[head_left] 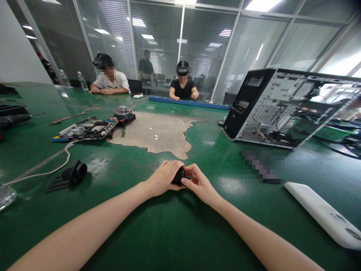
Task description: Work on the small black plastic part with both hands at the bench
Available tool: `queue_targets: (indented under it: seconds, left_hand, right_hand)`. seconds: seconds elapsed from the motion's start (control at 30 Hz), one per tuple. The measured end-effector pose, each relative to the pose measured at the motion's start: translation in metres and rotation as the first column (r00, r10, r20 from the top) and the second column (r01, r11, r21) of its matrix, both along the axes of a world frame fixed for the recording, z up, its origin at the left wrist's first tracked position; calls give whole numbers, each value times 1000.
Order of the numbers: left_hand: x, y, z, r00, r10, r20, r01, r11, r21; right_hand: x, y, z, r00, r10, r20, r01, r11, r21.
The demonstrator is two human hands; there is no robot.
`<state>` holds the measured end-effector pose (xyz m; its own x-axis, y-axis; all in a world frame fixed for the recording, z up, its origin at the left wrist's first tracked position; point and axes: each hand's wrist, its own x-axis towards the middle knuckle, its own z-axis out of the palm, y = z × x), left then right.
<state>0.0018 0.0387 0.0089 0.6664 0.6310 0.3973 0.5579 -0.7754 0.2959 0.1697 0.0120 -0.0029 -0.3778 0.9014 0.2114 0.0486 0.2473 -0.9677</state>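
Note:
Both of my hands meet over the green tabletop (180, 233) around a small black part (178, 177), whose exact kind I cannot make out. My left hand (165, 176) wraps over its top and left side. From the right, my right hand (199, 182) pinches its edge between thumb and fingers. Much of the part is hidden by the fingers. Farther left on the table lies a black plastic bracket with a round opening (75, 174), apart from both hands.
An open computer case (242, 101) stands at the right, near a white power bank-like slab (318, 210). A circuit board (90, 128) and fan cooler (123, 113) sit left of a torn bare patch (158, 131). A white cable (67, 154) crosses the left. Two people sit across the table.

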Motion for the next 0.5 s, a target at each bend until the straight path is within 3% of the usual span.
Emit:
queue_targets:
  seconds: [0.5]
  left_hand:
    - [0, 1, -1, 1000, -4, 12, 5, 1000, -14]
  right_hand:
    - [-2, 3, -1, 996, -85, 36, 86, 995, -47]
